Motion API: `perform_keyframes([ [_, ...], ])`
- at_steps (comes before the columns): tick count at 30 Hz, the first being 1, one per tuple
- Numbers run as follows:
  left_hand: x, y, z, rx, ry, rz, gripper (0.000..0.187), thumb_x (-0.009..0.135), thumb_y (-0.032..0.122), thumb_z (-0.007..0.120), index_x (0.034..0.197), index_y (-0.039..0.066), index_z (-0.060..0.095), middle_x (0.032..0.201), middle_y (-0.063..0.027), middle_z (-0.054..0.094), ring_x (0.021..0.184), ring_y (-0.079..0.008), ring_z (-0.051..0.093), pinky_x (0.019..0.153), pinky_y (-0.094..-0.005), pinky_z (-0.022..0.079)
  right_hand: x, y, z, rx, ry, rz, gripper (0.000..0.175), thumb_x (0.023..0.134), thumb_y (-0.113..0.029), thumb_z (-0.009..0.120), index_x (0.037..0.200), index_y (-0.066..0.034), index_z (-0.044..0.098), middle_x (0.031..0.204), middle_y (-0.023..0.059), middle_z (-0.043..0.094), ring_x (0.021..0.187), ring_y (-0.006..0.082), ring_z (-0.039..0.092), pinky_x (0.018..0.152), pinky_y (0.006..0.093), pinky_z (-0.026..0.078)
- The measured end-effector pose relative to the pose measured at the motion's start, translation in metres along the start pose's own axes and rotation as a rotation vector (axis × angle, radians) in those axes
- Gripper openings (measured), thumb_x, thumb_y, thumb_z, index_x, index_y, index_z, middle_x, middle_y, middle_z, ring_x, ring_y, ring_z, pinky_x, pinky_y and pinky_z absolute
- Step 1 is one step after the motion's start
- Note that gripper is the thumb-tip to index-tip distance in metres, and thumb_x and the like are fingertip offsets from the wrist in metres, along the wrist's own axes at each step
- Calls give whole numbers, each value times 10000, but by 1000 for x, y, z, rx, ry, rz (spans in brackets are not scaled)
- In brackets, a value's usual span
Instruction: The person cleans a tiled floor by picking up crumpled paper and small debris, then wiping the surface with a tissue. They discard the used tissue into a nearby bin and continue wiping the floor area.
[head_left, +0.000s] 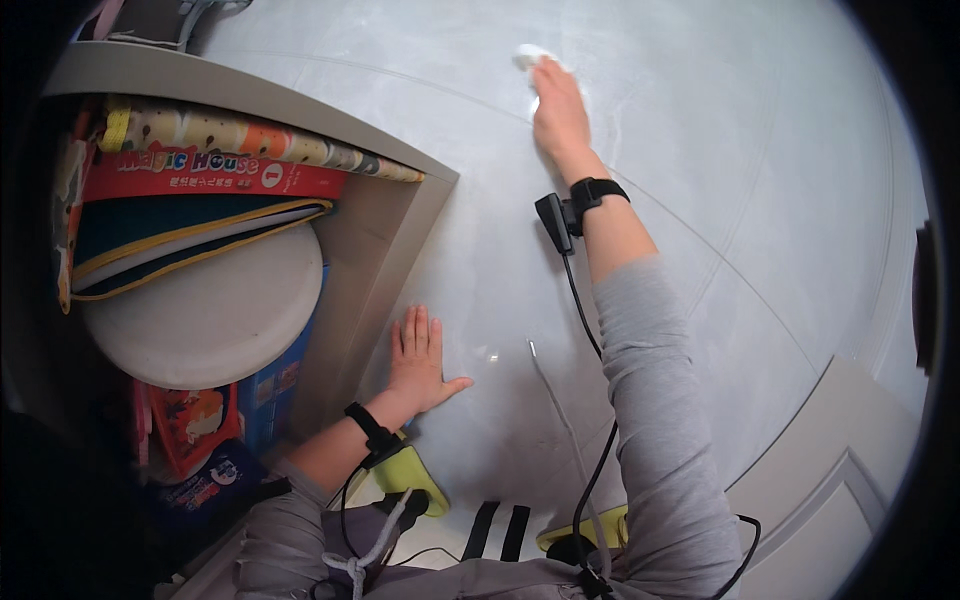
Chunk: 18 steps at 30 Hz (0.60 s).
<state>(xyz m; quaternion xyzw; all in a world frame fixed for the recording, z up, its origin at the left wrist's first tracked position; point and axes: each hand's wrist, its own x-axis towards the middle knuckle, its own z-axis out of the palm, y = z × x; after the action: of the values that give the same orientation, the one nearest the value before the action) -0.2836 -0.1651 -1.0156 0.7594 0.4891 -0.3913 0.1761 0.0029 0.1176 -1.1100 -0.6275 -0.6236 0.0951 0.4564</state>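
Observation:
On the grey glossy floor (495, 277), my right hand (561, 112) is stretched far forward and presses a white cloth or wipe (532, 56) flat. The fingers partly cover it, and its exact kind is blurred. My left hand (418, 364) rests palm down on the same floor, beside an open cabinet compartment (390, 262), with its thumb spread away from the fingers and nothing in it. Black straps with small devices circle both wrists, and a cable runs from the right one (555, 223).
The compartment holds a round white lid or stool top (217, 307), a zipped pouch (202, 240), a red book (217, 174) and a rolled patterned sheet (262, 142). A grey drawstring (559, 409) hangs before me. Yellow-green slippers (409, 480) are below; a panelled door (832, 480) is at right.

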Motion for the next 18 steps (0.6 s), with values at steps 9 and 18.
perform_keyframes([
  [9, -4, -6, 14, -84, 149, 10, 1150, 789, 782, 516, 1523, -42, 191, 1603, -274, 36, 1497, -393, -26, 1182, -570, 1, -49, -61, 3, 240, -601, -369, 345, 962, -110, 473, 1287, -98, 589, 1362, 65, 559, 1280, 270, 491, 1104, 337, 388],
  [18, -2, -2, 4, -18, 87, -34, 1175, 803, 802, 472, 1548, -21, 85, 1617, -245, -32, 1502, -362, -93, 1192, -539, -20, -114, -70, -56, 167, -650, -419, 381, 941, -53, 484, 1313, -62, 564, 1413, 86, 525, 1320, 280, 471, 1140, 373, 358],
])
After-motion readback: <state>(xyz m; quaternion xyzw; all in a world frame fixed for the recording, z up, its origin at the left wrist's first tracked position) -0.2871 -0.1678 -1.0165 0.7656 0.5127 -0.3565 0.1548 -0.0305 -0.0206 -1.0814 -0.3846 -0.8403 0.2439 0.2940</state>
